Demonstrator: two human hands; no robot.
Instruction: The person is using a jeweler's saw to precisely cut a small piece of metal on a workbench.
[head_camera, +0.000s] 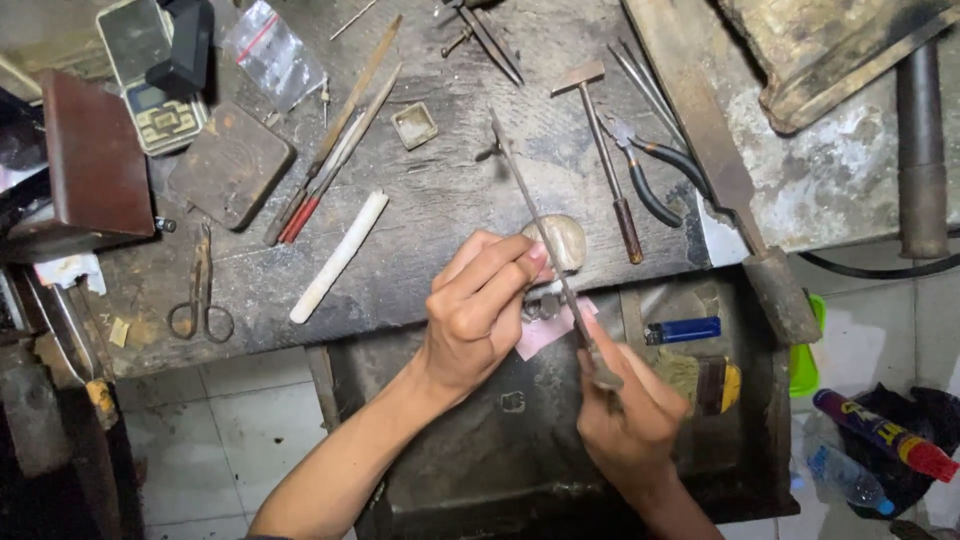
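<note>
Scarred wooden workbench (450, 200) strewn with tools, left hand (480, 310) pinching a small metal piece (545, 300) at its front edge, right hand (630, 410) gripping a long file (540, 230) laid across it, scissors (200, 290) near the left edge.

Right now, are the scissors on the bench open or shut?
Shut: the scissors lie flat on the bench, blades together, handle loops side by side.

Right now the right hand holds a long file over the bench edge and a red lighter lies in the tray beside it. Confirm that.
One detail is wrong: the lighter is blue, not red. The head view shows it in the tray, beside the right hand, which holds the long file over the bench edge.
</note>
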